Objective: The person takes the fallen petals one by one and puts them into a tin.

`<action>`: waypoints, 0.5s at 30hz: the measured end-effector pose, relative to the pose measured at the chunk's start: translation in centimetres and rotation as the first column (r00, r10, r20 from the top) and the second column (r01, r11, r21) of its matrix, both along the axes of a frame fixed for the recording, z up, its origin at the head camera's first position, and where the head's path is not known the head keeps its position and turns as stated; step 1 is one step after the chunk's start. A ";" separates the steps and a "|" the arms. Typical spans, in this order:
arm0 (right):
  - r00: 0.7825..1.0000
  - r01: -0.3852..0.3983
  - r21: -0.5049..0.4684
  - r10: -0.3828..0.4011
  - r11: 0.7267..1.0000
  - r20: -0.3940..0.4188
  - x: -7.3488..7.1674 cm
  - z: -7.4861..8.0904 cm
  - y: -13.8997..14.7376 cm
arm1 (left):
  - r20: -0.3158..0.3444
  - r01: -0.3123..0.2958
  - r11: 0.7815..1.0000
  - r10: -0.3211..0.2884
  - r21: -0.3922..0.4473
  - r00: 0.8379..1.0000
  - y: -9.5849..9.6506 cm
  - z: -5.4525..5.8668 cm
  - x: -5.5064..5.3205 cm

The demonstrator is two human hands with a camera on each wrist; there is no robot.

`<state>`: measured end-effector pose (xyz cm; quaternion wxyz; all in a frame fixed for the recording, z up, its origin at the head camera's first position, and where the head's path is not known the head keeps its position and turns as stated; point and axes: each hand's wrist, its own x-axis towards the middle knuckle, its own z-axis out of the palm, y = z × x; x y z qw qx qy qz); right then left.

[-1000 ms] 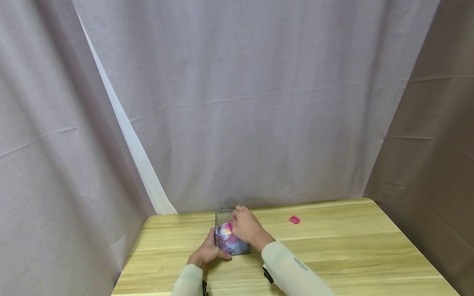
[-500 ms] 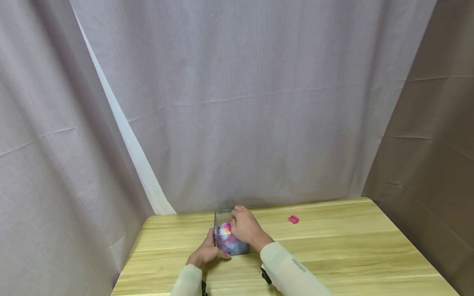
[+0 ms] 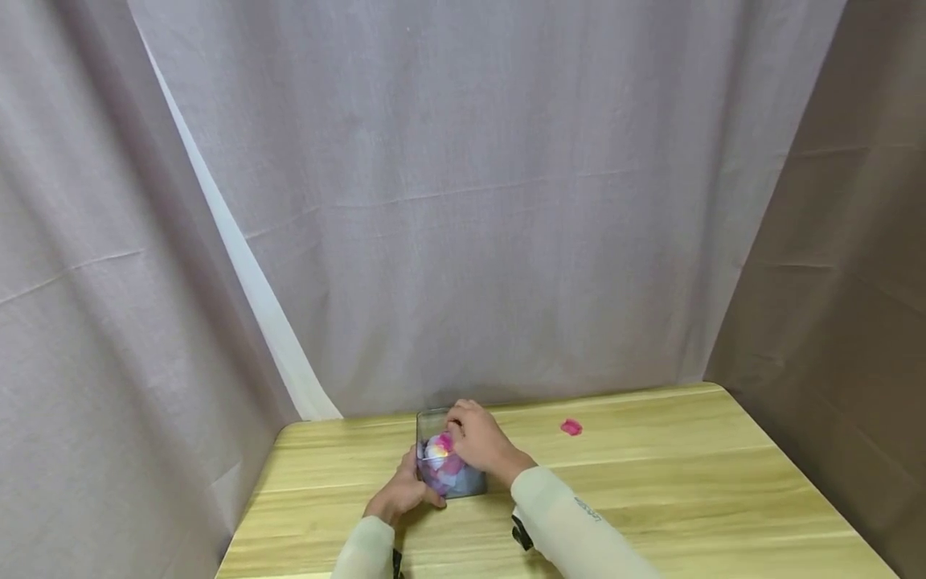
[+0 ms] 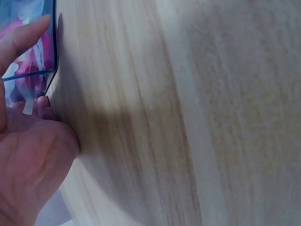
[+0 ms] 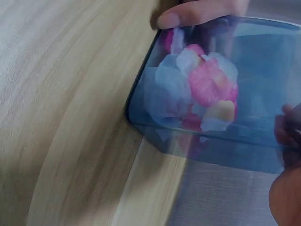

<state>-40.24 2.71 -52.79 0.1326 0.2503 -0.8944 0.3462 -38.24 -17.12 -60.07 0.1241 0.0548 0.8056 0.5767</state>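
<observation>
A clear, smoky-tinted plastic container [image 3: 463,485] stands on the table, holding a pile of pink, white and lilac flower petals [image 5: 211,84]. My left hand [image 3: 400,492] grips its near left side, the thumb along the front near the bottom, fingers round the left wall. At the container's upper right, my right hand [image 3: 480,437] bends over the rim with curled fingers, close above the pink petals. Tinted fingers [image 5: 287,125] show through the wall in the right wrist view. I cannot tell whether they hold the rim or a petal.
A loose pink petal [image 3: 571,427] lies on the wooden table [image 3: 687,482], to the right of the container. Grey curtains [image 3: 506,241] hang close behind the table's back edge and along both sides.
The whole head view has shifted slightly. Both hands stay at the container; the right fingers have lifted a little, and a small gap now shows between the index finger and thumb.
</observation>
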 end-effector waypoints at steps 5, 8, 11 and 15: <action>1.000 -0.017 -0.160 0.018 0.987 0.000 1.7 0.3 1.8 | 0.001 -0.008 1.000 0.008 -0.001 1.000 0.4 -0.5 0.1; 0.995 0.020 -0.198 -0.039 0.980 -0.091 3.5 0.2 3.1 | -0.017 -0.002 1.000 0.002 0.002 1.000 0.4 -0.3 0.2; 0.983 0.046 -0.226 -0.085 0.973 -0.165 5.4 0.1 4.4 | -0.033 0.005 1.000 -0.004 0.009 0.999 0.2 0.1 0.1; 0.982 0.059 -0.188 -0.091 0.980 -0.164 7.7 -0.3 6.3 | -0.036 -0.003 1.000 0.003 -0.005 0.999 0.2 0.3 0.2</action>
